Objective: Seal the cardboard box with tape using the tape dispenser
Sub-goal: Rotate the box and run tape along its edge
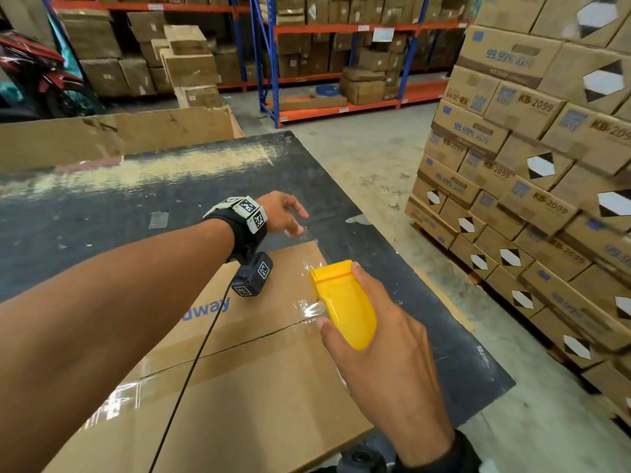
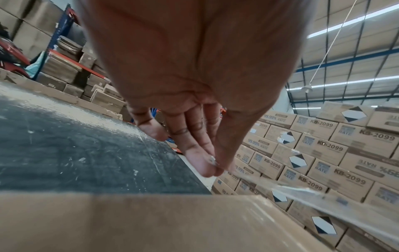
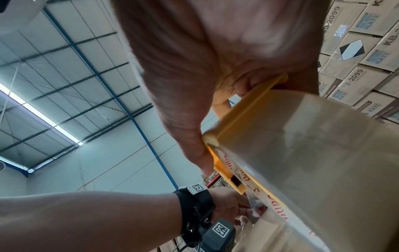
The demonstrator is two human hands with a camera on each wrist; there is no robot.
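Your cardboard box (image 1: 239, 387) sits flat on the dark table (image 1: 102, 213), flaps closed along the middle seam. Your right hand (image 1: 386, 339) is wrapped around the yellow tape dispenser (image 1: 345, 302) over that seam. Your left hand (image 1: 280, 213), out past the box's far edge, pinches the clear tape (image 2: 302, 191) end between thumb and fingertips.

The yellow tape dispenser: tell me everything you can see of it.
The tape dispenser is a smooth yellow plastic shell with a rounded back and a squared, open front end. It holds a roll of clear tape whose core bears red print. The right hand grips it from above, thumb on one side, fingers on the other. It is tilted above the far right part of the cardboard box, near the centre seam. A clear strip runs from its front to the left hand, which pinches the free end.
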